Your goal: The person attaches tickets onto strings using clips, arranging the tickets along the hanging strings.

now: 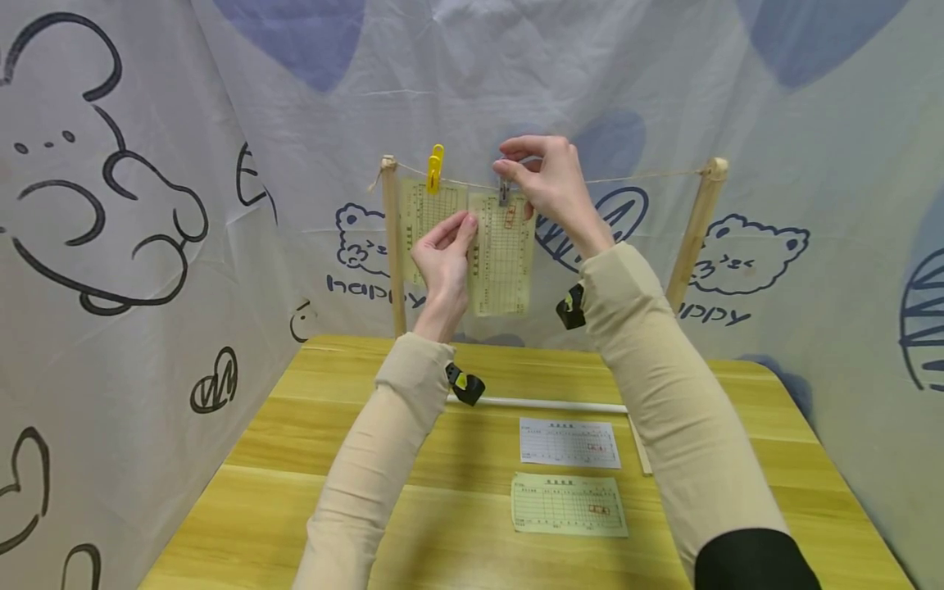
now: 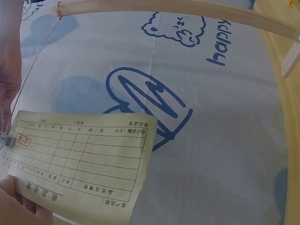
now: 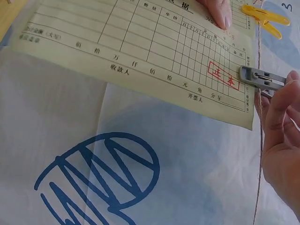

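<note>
A pale yellow receipt slip (image 1: pixel 503 262) hangs lengthwise at a thin string (image 1: pixel 634 176). My left hand (image 1: pixel 442 258) pinches its left edge between thumb and fingers. My right hand (image 1: pixel 551 176) grips the handles of a grey clothespin (image 3: pixel 263 78), whose jaws lie over the slip's top edge and the string, close to a red stamp. To the left, a yellow clothespin (image 1: pixel 435 170) holds another yellow slip (image 1: pixel 415 205) on the string; my left hand partly covers that slip.
Two wooden posts (image 1: pixel 395 246) (image 1: pixel 693 233) carry the string above the wooden table (image 1: pixel 295 459). Nearer me lie a white slip (image 1: pixel 568 442) and a yellow-green slip (image 1: pixel 568 505). A white rod (image 1: pixel 546 404) lies behind them. Printed cloth (image 1: pixel 472 65) hangs around the table.
</note>
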`<state>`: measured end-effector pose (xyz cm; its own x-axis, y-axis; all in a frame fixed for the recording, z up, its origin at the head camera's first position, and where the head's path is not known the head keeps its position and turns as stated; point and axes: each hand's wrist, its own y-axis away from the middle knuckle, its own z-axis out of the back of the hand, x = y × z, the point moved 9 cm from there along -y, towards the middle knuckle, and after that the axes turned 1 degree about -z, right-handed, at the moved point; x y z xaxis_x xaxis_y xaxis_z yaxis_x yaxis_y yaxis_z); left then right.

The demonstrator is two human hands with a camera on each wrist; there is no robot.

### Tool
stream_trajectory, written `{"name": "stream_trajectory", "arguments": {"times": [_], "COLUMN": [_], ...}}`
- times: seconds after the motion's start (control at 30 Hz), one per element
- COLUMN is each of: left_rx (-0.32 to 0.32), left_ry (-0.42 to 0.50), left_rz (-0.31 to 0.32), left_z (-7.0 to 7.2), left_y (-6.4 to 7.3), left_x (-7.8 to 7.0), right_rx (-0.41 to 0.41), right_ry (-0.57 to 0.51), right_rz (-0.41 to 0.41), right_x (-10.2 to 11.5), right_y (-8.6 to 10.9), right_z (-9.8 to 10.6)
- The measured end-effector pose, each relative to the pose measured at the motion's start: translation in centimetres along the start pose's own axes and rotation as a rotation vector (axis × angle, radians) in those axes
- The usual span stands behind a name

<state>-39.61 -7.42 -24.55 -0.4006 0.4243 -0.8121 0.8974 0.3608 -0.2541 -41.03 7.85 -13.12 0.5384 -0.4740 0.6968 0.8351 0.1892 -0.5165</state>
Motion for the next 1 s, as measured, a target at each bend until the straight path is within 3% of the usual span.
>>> {"name": "stream_trajectory", "arguments": {"times": [0.23,0.77,1.0], "left_rx": [0.007,-0.023,-0.04], "left_ry": [-0.003,-0.01,-0.089], "left_rz": [-0.014,-0.014,-0.05], "left_z": [0.0,0.3,0.9], "left_y": [-0.2,-0.5,-0.1], "left_x": [-0.1,-0.1,-0.4], "right_rx": [-0.001,0.042,0.039], "right_ry": [-0.015,0.021,-0.038], "right_rz": [0.015,-0.072,-0.078], "right_x": [0.0,-0.7,-1.1], "right_y": [0.1,-0.1,0.2], "right_z": [0.0,-0.2,0.2]}}
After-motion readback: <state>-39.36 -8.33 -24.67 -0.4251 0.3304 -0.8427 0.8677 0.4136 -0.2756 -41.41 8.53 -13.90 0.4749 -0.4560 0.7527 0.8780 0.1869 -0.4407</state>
